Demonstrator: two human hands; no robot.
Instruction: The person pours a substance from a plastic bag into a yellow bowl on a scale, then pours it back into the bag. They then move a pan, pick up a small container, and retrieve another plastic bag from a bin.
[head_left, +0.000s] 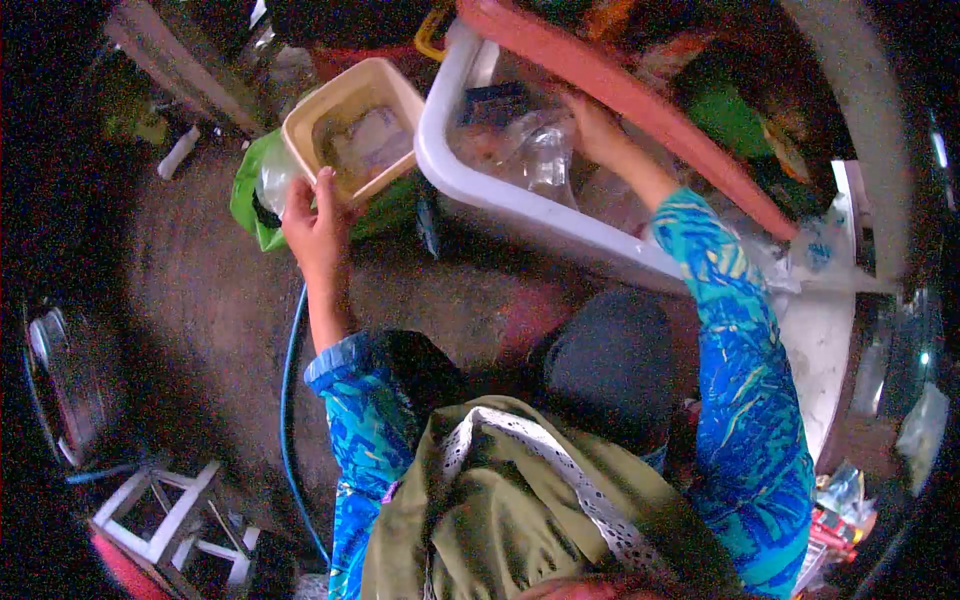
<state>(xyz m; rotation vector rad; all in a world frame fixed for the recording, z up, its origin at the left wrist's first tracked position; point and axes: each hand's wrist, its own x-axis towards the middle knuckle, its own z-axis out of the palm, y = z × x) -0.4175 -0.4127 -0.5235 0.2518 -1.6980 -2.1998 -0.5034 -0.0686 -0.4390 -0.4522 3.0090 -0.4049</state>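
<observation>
A beige square plastic tub (297, 133) is tilted toward me at the upper left, with pale, greyish contents inside that I cannot make out. My left hand (318, 215) grips its near-left corner, thumb at the rim. To the right stands a large bin with a thick white rim (540, 208). Clear plastic packaging (548, 160) and a dark item (494, 103) lie inside it. My right hand (598, 135) reaches in over the contents beside the packaging. Its fingers are dim and partly hidden, so what they touch cannot be seen.
A red bar or edge (640, 105) slants across the bin's far side. A green bag (262, 190) lies behind the tub. A blue hose (290, 400) runs along the brown floor (200, 300). At the lower left stands a white stool-like frame (150, 520).
</observation>
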